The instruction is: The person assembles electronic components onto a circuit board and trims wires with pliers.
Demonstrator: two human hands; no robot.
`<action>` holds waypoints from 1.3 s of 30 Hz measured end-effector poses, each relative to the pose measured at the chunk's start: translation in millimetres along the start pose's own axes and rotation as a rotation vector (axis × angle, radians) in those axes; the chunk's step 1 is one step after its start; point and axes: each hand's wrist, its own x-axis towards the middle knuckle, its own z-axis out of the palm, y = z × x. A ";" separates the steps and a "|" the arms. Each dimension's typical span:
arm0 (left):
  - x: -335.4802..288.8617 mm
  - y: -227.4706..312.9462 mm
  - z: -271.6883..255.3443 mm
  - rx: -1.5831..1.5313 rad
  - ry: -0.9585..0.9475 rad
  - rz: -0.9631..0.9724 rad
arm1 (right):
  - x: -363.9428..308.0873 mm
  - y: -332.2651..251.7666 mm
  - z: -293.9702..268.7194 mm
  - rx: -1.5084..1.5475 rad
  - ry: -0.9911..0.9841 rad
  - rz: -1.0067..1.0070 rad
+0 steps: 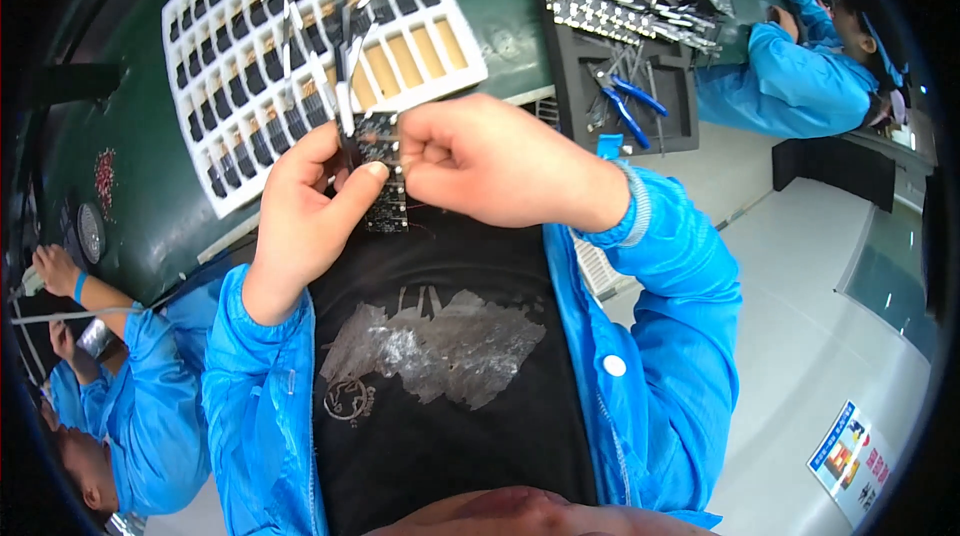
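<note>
In front of my chest, a narrow black circuit board (386, 208) with rows of small parts is held upright between my hands. My left hand (300, 221) grips its left side, with the thumb across the board's face. My right hand (495, 161) is closed with bent fingers at the board's upper right edge. Whatever its fingertips pinch there is hidden. From the board's top, a thin black-and-white strip (345, 106) reaches up over the white tray (455, 83). Black pieces fill many of that tray's pockets, and several nearest pockets show only a tan bottom.
Right of the white tray lies a dark foam tray (572, 96) with a pile of circuit boards (625, 18) and blue-handled pliers (630, 108). Co-workers in blue jackets sit at left (160, 416) and right (790, 86). Small red pieces (104, 181) are scattered on the green table (140, 126).
</note>
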 end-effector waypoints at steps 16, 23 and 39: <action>9.3 -20.6 -22.9 -0.293 0.069 -0.020 | 96.0 96.2 -221.3 -0.405 0.901 -0.046; 2.0 -18.5 -27.1 -0.297 0.088 -0.023 | 136.0 116.2 -238.4 -0.471 0.910 -0.080; -1.9 -21.0 -26.5 -0.346 0.075 0.048 | 114.5 62.8 -200.7 -0.471 1.167 -0.419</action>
